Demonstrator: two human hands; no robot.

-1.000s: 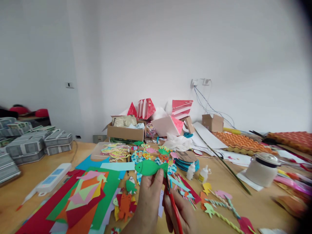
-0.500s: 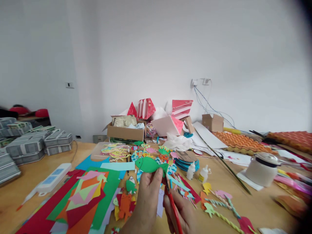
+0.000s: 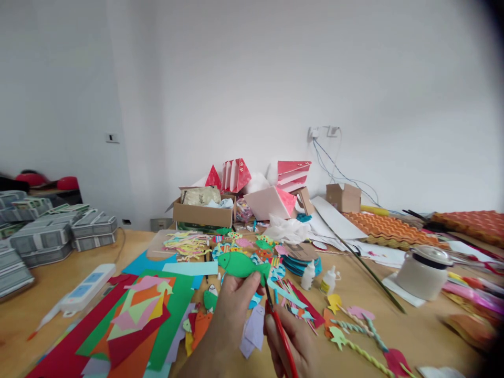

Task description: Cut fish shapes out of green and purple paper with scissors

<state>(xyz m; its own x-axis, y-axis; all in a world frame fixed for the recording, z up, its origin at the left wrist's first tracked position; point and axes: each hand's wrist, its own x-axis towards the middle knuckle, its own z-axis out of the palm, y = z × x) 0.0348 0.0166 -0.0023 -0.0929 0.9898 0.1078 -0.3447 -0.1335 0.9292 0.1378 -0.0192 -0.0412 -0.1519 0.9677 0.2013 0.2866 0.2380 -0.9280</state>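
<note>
A green paper fish point(image 3: 238, 264) is pinched by its tail end between the thumb and fingers of my left hand point(image 3: 238, 299). My right hand point(image 3: 293, 336) is closed around red-handled scissors point(image 3: 282, 336). Their dark blades point up and touch or nearly touch the fish's tail; whether they are cutting paper I cannot tell. Beneath my hands lie purple paper shapes point(image 3: 255, 326) and orange cutouts point(image 3: 200, 326). Just left of my left hand is a smaller green and white fish point(image 3: 210, 298).
Coloured paper sheets point(image 3: 94, 310) are piled at left. Glue bottles point(image 3: 328, 281) stand right of my hands, near twisted paper strings point(image 3: 366, 357) and a white lidded pot point(image 3: 423, 273). Boxes point(image 3: 202, 215) line the wall. A long green stick point(image 3: 366, 265) lies at right.
My left forearm has shifted left and down slightly, covering more of the orange cutouts and showing more purple paper. The fish and scissors have tilted a little; both hands keep their holds.
</note>
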